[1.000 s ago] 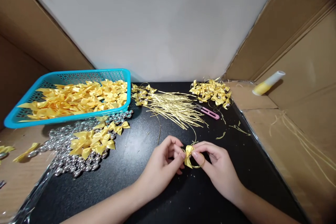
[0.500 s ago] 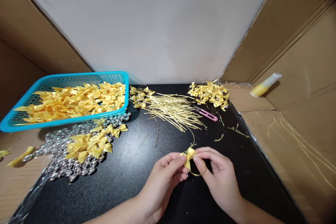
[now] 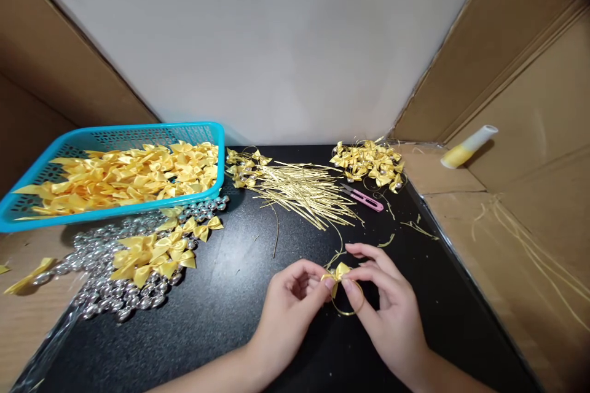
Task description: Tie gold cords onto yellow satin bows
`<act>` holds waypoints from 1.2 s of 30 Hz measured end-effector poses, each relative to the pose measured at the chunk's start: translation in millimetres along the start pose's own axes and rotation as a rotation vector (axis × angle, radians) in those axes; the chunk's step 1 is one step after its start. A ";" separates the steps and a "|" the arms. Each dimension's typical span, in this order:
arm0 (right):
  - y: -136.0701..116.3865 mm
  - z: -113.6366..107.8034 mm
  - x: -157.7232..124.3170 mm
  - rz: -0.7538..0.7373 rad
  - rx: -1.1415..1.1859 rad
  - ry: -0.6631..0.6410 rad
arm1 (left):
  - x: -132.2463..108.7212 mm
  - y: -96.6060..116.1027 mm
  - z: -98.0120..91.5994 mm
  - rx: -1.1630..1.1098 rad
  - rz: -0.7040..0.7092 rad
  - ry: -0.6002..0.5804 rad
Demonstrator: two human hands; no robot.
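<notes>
Between my two hands, over the front of the black tabletop, is a yellow ribbon bow (image 3: 342,271) with a gold cord (image 3: 346,314) looping below it. My left hand (image 3: 295,301) pinches the bow's left side between thumb and forefinger, its other fingers curled. On the other side, my right hand (image 3: 391,301) pinches the bow with thumb and a finger, while another finger is lifted and stretched out. Just beyond the fingertips lie thin thread ends (image 3: 335,256). Fingers cover part of the bow, so its knot is hard to see.
A blue basket (image 3: 220,166) full of yellow bows stands at left, with silver beads (image 3: 138,295) and loose bows (image 3: 159,252) before it. Gold strips (image 3: 306,193), pink thread snips (image 3: 366,199) and piles of beaded bows (image 3: 369,163) lie behind. A thread cone (image 3: 468,147) is at right.
My left fingers have curled in closer at the bow. One right finger has lifted and straightened upward. The bow has shifted slightly to the right and stays pinched.
</notes>
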State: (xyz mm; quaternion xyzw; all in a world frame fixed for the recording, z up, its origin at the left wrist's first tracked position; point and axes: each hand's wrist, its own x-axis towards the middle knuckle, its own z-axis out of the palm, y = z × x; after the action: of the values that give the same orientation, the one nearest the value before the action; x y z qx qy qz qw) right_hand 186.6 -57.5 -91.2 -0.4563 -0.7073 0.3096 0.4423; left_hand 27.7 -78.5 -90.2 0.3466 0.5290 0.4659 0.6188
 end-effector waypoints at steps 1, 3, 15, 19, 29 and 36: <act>0.0 0.3 1.3 0.003 0.005 -0.009 | -1.0 -0.6 -0.2 0.000 0.006 -0.018; -0.5 0.9 3.8 -0.001 0.023 -0.029 | -2.3 -1.3 -0.7 0.004 0.020 -0.046; -3.5 3.5 7.5 -0.064 0.068 -0.024 | -3.1 3.5 -0.8 0.023 0.060 -0.050; -2.9 4.6 7.3 -0.088 0.059 -0.019 | -2.5 2.3 -0.3 0.023 0.033 -0.056; -4.0 4.1 7.6 -0.140 0.011 -0.011 | 1.7 2.2 2.0 0.024 -0.029 -0.024; -1.7 5.5 4.9 -0.155 0.000 -0.023 | 0.4 -3.1 2.0 0.038 0.007 0.002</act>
State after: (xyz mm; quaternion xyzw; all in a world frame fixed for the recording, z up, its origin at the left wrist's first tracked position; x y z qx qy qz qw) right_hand 180.0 -53.8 -90.3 -0.3966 -0.7455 0.2794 0.4569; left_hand 30.3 -78.9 -92.8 0.3597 0.5370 0.4583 0.6101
